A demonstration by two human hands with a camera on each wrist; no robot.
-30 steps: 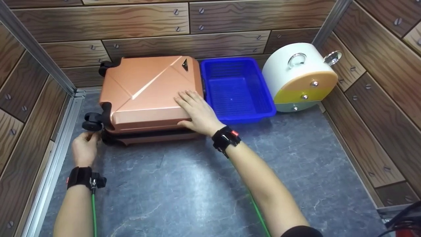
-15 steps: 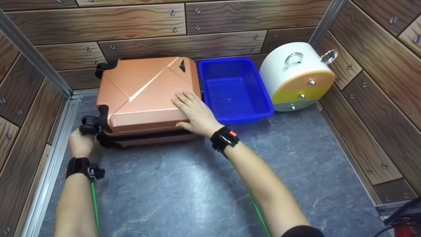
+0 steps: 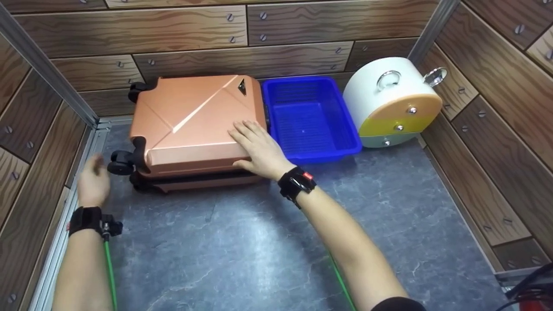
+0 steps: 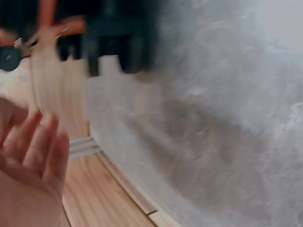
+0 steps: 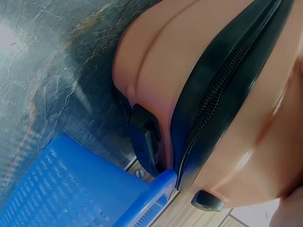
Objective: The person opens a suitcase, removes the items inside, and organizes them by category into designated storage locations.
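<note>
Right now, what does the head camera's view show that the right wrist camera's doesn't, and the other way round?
Only the head view shows the left hand, the white drawer unit, the black wheels and the whole right hand, resting on the suitcase.

Only the right wrist view shows the zipper teeth clearly, and the black fitting on the suitcase's end, beside the basket.

Both share the suitcase, the blue basket and part of the grey floor.

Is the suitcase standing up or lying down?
The suitcase is lying down: its broad face is up and its wheels stick out sideways.
</note>
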